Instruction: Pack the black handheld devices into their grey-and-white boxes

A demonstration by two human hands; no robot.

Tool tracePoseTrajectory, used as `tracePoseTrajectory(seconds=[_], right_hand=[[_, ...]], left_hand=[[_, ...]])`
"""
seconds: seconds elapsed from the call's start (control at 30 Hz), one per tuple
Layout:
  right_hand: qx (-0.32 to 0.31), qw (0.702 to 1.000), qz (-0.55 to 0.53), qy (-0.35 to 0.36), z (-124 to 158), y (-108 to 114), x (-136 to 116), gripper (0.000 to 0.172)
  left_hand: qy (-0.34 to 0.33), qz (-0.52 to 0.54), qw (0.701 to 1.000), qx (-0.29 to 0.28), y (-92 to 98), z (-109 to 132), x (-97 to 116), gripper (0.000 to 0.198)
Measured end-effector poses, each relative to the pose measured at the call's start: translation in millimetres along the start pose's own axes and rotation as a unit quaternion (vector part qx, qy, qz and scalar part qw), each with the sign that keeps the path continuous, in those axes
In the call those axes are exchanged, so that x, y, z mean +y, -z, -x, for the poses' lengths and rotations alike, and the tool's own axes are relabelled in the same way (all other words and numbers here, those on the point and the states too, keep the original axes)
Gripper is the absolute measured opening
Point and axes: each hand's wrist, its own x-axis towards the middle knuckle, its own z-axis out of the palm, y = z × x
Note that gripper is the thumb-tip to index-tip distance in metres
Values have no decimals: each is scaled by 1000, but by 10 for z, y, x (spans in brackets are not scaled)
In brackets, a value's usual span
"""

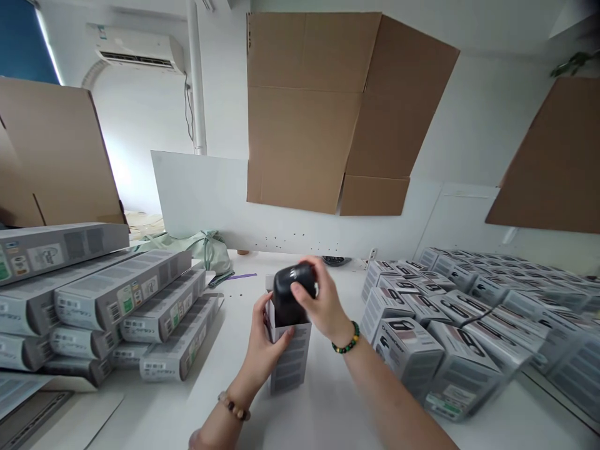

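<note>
My left hand (263, 340) is wrapped round a small upright grey-and-white carton (291, 359) that stands on the white table (328, 412), its top open. My right hand (322, 304) grips a rounded black device (291, 292) from above; the lower part of the device sits inside the carton's open top. A beaded bracelet is on each wrist.
Stacks of long flat grey boxes (117, 300) lie at the left. Several small printed cartons (450, 325) crowd the right side. A white panel (210, 200) and flattened cardboard (319, 125) stand behind. A pale green bag (206, 250) lies at the back.
</note>
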Motion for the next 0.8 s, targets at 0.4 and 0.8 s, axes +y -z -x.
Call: tracePoseTrajectory(seconds=[0.4, 0.8], right_hand=[[-167, 981, 86, -42, 267, 96, 370, 38], [-167, 890, -331, -264, 326, -11, 503, 74]], left_hand=[[-25, -42, 997, -51, -8, 14, 68, 49], [-29, 34, 998, -38, -14, 19, 20, 66]])
